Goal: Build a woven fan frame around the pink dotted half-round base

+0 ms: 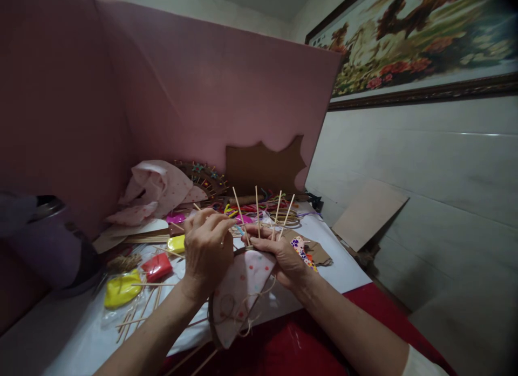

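My right hand (283, 254) grips the upper edge of a curved piece covered in white dotted fabric (243, 292), its thumb in front. Several thin wooden sticks (258, 211) rise from that edge in a fan. Loose twine (246, 311) hangs across the fabric. Just left of the sticks, my left hand (208, 252) is closed with bent fingers. The tip of another wooden stick (197, 207) shows above its knuckles; the rest is hidden by the hand.
Red (156, 267) and yellow packets (122, 289) lie left among loose sticks. Dotted cloth (159, 187), coloured cords and a brown cardboard sheet (263, 168) are at the back. A purple container (48, 241) stands far left; patterned scraps (303, 254) lie right.
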{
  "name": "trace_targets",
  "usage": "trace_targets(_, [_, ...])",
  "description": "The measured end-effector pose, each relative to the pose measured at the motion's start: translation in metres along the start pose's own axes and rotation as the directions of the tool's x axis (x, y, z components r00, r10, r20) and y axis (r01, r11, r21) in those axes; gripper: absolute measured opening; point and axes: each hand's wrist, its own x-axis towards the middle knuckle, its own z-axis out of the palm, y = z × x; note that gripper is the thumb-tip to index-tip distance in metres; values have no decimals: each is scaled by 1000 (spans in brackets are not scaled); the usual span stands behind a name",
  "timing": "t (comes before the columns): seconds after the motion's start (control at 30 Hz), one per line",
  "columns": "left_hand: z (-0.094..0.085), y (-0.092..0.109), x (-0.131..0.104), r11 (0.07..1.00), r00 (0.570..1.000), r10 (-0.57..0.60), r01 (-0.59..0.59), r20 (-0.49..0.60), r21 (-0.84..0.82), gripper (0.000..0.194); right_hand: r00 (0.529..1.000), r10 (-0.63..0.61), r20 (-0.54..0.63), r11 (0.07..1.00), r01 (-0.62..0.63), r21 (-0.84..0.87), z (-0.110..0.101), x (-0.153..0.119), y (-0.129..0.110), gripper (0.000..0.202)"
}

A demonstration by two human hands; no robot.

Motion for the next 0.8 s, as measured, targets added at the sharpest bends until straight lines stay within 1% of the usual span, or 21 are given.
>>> trace_targets(0.07, [0,0,0,1000,1000,16,-16,-2,14,19,999,-4,37,1000,4,3,0,0,0,28])
trace_targets(0.17, [-1,2,1,995,996,90,-91,16,49,20,996,-13,93,1000,13,0,0,-1,0,28])
trace_targets(0.23, [-2,5,1,990,992,121,-122,27,73,21,996,-19,93,1000,19,-4,0,-1,0,28])
trace_targets(0.3, [-2,6,1,988,991,127,-130,40,88,20,997,-18,79,1000,18,-1,0,-1,0,27])
trace_targets(0.4, [-1,5,0,995,996,86,-88,37,47,21,999,-1,48,1000,0,12,0,-2,0,28])
trace_targets(0.5, [0,3,-1,999,1000,4,-5,-29,-38,20,1000,10,0,1000,-10,16,0,-2,0,29])
trace_targets(0.57, [1,2,-1,998,998,-42,40,-40,-51,16,1000,11,-16,1000,-11,11,0,-2,0,30])
trace_targets(0.63, [2,2,-1,998,998,-64,65,16,-16,12,1000,14,-4,1000,-14,8,1,-3,0,31])
trace_targets(0.73, [3,3,-2,997,991,-67,63,113,39,14,1000,11,3,1000,-11,7,3,-4,-1,30])
trace_targets(0.8, [3,3,-2,998,990,-59,54,125,45,12,1000,5,-10,1000,-5,9,4,-5,-2,28])
